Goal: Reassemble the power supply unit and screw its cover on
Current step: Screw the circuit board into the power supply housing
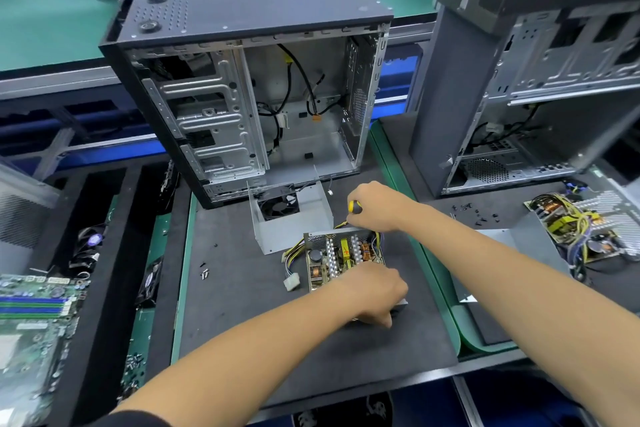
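The open power supply base (pixel 341 258) lies on the black mat, its circuit board with coils, capacitors and heat sinks showing. A bundle of yellow and black wires with white plugs (pixel 291 276) trails off its left side. My left hand (pixel 375 293) grips the near right corner of the base. My right hand (pixel 375 206) holds a yellow-and-black screwdriver (pixel 355 207) upright over the far right corner; its tip is hidden. The grey metal cover with its black fan (pixel 289 218) stands open just behind the base.
An open computer case (pixel 249 94) stands behind the cover, a second case (pixel 540 80) at the right. Loose screws (pixel 204 272) lie on the mat at left and more screws (pixel 474 213) at right. Another opened power supply (pixel 585 225) sits far right, a motherboard (pixel 31 315) far left.
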A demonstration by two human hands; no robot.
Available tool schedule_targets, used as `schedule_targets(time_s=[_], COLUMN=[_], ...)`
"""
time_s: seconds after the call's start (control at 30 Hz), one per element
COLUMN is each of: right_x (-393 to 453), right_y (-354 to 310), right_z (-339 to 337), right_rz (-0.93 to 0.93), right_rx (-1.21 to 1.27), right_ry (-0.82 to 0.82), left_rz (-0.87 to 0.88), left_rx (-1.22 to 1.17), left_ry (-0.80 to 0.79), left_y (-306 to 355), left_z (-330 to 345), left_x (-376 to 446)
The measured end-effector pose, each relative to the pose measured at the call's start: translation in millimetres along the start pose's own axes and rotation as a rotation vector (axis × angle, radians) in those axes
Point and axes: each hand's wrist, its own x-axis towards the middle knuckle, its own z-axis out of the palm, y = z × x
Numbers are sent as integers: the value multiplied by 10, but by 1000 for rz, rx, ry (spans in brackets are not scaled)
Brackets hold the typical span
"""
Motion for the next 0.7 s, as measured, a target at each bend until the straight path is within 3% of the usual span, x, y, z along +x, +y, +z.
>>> schedule_targets(time_s=[0.17,0.23,0.33,0.43,0.6,0.7], right_x=[63,129,242,353,471,485], right_y=[-68,-117,-193,-263,-318,-328], right_z=[-42,-77,-136,-189,-211,-204], right_rz=[-18,-24,-13,-28,-55,-55], right_rx=[-17,-23,2,19,42,53], right_ry=[16,25,55,138,161,150], left_rz=[33,-14,-129,-301,-672,-772], left_rx=[-255,-471,-589,-667,-501,-427], left_ry=[-31,70,279,328,582,429], left_y=[-205,-433,-870,-1294,-1828,-1995], left_z=[-54,-166,-322,-304,-54,91], left_x=[-63,-155,-353,-570,-746,-703])
